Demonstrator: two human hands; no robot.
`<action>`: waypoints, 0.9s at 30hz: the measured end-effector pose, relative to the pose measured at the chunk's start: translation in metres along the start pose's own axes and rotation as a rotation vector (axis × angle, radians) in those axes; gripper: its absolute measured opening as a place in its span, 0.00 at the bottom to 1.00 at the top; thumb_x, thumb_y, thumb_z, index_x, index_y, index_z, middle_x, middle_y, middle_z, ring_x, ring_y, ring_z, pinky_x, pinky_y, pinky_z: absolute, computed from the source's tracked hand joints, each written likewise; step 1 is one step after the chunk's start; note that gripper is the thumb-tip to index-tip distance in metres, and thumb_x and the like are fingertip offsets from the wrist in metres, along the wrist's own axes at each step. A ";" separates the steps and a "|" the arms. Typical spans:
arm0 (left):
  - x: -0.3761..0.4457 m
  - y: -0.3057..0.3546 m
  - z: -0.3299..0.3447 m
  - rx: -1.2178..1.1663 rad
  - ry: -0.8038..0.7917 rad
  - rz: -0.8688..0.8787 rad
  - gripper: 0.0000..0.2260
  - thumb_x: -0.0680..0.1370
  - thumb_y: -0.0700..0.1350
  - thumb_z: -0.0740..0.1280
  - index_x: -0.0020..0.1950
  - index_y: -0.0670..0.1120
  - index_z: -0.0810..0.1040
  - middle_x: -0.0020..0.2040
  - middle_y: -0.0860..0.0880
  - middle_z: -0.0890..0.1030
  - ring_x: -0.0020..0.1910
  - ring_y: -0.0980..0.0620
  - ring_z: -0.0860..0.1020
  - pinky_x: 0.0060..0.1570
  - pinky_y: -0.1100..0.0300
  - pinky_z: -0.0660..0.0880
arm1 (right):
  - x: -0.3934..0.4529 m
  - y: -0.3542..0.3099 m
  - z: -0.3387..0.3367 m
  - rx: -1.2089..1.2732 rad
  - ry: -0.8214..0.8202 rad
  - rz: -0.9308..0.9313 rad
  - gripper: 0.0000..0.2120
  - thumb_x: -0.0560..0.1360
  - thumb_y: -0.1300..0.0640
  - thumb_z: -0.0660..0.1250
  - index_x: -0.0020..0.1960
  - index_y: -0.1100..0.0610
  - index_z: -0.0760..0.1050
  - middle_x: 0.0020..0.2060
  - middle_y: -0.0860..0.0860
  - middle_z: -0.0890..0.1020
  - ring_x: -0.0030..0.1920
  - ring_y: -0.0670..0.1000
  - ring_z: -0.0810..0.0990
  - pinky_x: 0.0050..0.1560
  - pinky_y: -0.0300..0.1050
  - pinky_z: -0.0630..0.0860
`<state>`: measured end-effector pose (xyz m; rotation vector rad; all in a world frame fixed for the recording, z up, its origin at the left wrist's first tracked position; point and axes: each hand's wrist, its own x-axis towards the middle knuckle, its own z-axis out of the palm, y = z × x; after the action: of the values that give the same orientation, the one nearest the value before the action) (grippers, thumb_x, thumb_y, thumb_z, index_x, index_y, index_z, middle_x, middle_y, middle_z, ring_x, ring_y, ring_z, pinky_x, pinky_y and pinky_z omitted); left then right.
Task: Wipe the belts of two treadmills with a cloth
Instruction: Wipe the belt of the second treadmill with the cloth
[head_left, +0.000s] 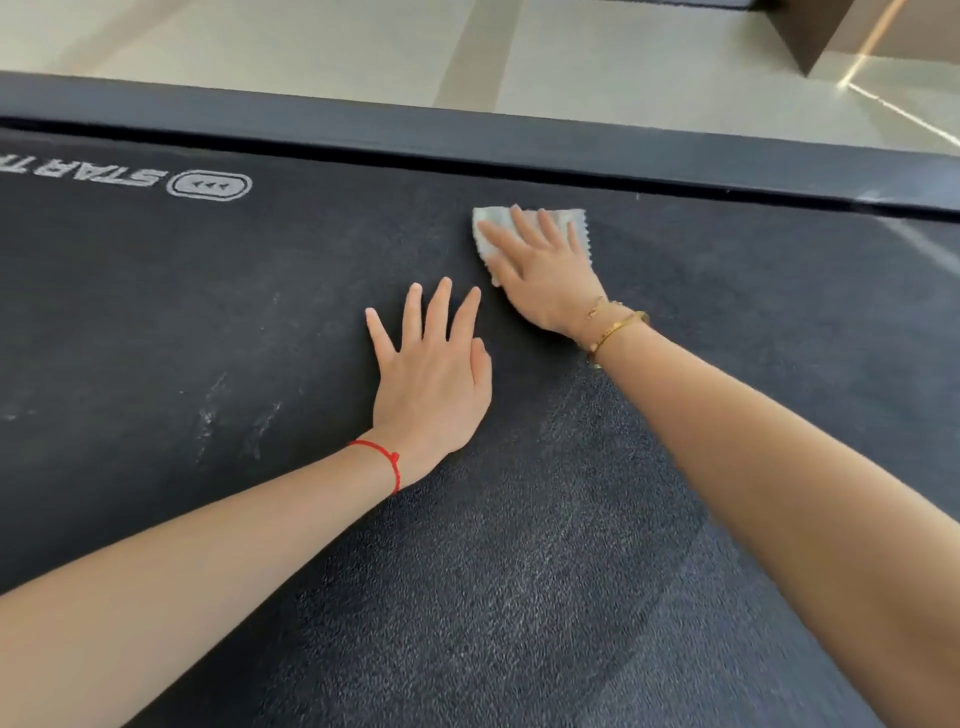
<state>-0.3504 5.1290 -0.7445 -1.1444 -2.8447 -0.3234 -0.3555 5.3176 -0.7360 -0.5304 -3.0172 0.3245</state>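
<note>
A dark treadmill belt (208, 322) fills most of the view, with pale dusty streaks on its left part and a white logo at the far left. A small light grey cloth (488, 221) lies flat on the belt near the far edge. My right hand (540, 270) presses down on the cloth with straight, spread fingers. My left hand (431, 374) rests flat on the bare belt just left of and nearer than the right hand, fingers straight and spread, holding nothing.
A dark side rail (519, 140) of the treadmill runs along the belt's far edge. Beyond it is pale tiled floor (311, 47). A dark brown block (815, 31) stands on the floor at the top right.
</note>
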 end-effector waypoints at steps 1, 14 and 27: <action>0.000 0.000 0.001 0.005 0.004 -0.002 0.26 0.82 0.51 0.46 0.81 0.51 0.52 0.81 0.48 0.53 0.80 0.44 0.48 0.73 0.32 0.46 | 0.006 0.006 -0.002 0.010 -0.008 -0.039 0.23 0.84 0.46 0.46 0.79 0.44 0.54 0.80 0.52 0.52 0.79 0.58 0.48 0.77 0.60 0.42; 0.004 -0.001 0.005 0.031 0.004 -0.012 0.26 0.81 0.52 0.45 0.80 0.51 0.53 0.80 0.47 0.54 0.80 0.43 0.49 0.72 0.30 0.48 | 0.030 0.021 -0.010 0.033 -0.001 0.014 0.23 0.84 0.45 0.46 0.78 0.43 0.55 0.80 0.52 0.52 0.79 0.57 0.48 0.76 0.58 0.40; 0.005 0.000 0.001 -0.072 0.017 -0.028 0.23 0.83 0.50 0.51 0.79 0.52 0.58 0.80 0.48 0.57 0.79 0.45 0.50 0.73 0.31 0.44 | -0.081 0.056 -0.029 0.071 0.005 0.053 0.22 0.84 0.51 0.49 0.78 0.49 0.58 0.78 0.54 0.57 0.78 0.56 0.51 0.76 0.62 0.44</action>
<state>-0.3543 5.1327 -0.7444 -1.1094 -2.8586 -0.4379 -0.2584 5.3465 -0.7220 -0.6047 -2.9776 0.4313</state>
